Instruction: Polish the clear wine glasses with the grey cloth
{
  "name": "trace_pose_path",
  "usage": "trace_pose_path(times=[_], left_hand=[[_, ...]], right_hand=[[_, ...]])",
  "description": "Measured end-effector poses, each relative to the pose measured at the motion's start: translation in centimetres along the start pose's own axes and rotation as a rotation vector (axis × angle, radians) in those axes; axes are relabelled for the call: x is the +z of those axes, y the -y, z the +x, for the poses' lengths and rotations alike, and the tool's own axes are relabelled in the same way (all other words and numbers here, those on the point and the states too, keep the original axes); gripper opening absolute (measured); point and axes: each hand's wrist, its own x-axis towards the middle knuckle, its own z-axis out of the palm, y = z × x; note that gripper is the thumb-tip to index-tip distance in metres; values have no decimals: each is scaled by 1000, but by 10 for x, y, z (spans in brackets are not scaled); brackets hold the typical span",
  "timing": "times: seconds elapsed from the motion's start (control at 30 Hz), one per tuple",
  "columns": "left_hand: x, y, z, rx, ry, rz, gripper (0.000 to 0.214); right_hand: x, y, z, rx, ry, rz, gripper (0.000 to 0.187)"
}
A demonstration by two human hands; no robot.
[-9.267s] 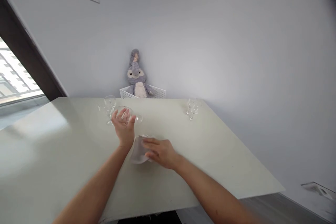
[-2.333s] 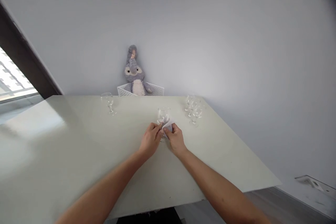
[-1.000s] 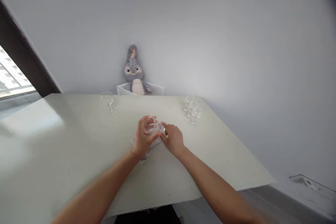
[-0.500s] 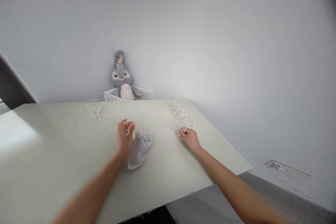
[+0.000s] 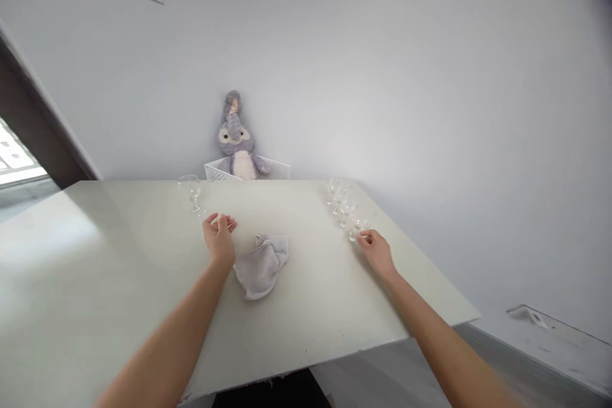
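Note:
My right hand [image 5: 377, 251] is at the nearest of several clear stemmed glasses, its thumb and finger pinched at the low part of that glass [image 5: 359, 223]. Behind it, the other glasses [image 5: 348, 206] stand upright in a slanting row along the table's right side. My left hand [image 5: 220, 241] holds nothing; its fingers are loosely curled and apart, above the table. Just right of the left wrist lies a crumpled light grey cloth [image 5: 262, 268]. One more stemmed glass [image 5: 191, 190] stands alone beyond the left hand, near the far edge.
All of this is on a pale table [image 5: 306, 306] with its far edge near the wall. A grey plush toy [image 5: 242, 146] sits in a white perforated basket [image 5: 280, 169] behind that edge. The table's right edge slants toward me, with floor below.
My right hand has brought its glass, tilted earlier, upright at the near end of the row. My left hand has shifted left, away from the cloth. The view has turned slightly left.

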Motion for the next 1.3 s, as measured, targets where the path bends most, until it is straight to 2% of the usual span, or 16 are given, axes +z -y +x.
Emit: trace_pose_path(times=[0.07, 0.13, 0.2, 0.27, 0.33, 0.43, 0.53, 0.6, 0.8, 0.87, 0.93, 1.0, 1.07, 1.13, 1.2, 1.3], left_hand=[[-2, -2, 7, -32, -84, -34, 18], [-4, -3, 13, -70, -144, -58, 16], [-5, -3, 16, -98, -175, -70, 15], [-7, -3, 16, -119, -190, -81, 15], [-9, -4, 16, -143, -196, -101, 16], [-11, -8, 18, -185, -189, -145, 18], [-13, -14, 31, -267, -175, -203, 28], [-14, -19, 46, -335, -157, -247, 37], [-7, -35, 97, -434, -58, -359, 53], [-5, -39, 108, -442, -24, -423, 51], [-5, -42, 114, -454, 0, -489, 46], [-4, -44, 114, -463, 9, -518, 41], [-2, -45, 109, -470, 20, -518, 38], [5, -46, 99, -482, 41, -508, 34], [15, -48, 82, -493, 90, -490, 31], [32, -49, 48, -466, 251, -401, 27]], right_hand=[[-2, 10, -16, -52, -49, 37, 25], [2, 33, -36, -200, 25, 72, 22], [12, 66, -58, -481, 217, 68, 22], [28, 101, -77, -881, 447, 5, 23], [50, 128, -91, -1186, 566, -109, 37], [86, 147, -98, -1294, 560, -238, 53], [116, 145, -92, -1193, 499, -248, 31], [127, 139, -86, -1141, 468, -214, 29], [128, 129, -80, -1117, 507, -21, 30], [129, 128, -78, -1054, 547, 117, 21], [131, 128, -73, -834, 594, 318, 19], [131, 128, -64, -457, 620, 596, 30], [126, 128, -49, -44, 587, 913, 34], [114, 128, -31, 239, 486, 1188, 34], [99, 128, -14, 357, 349, 1363, 33], [79, 129, 1, 346, 171, 1422, 31]])
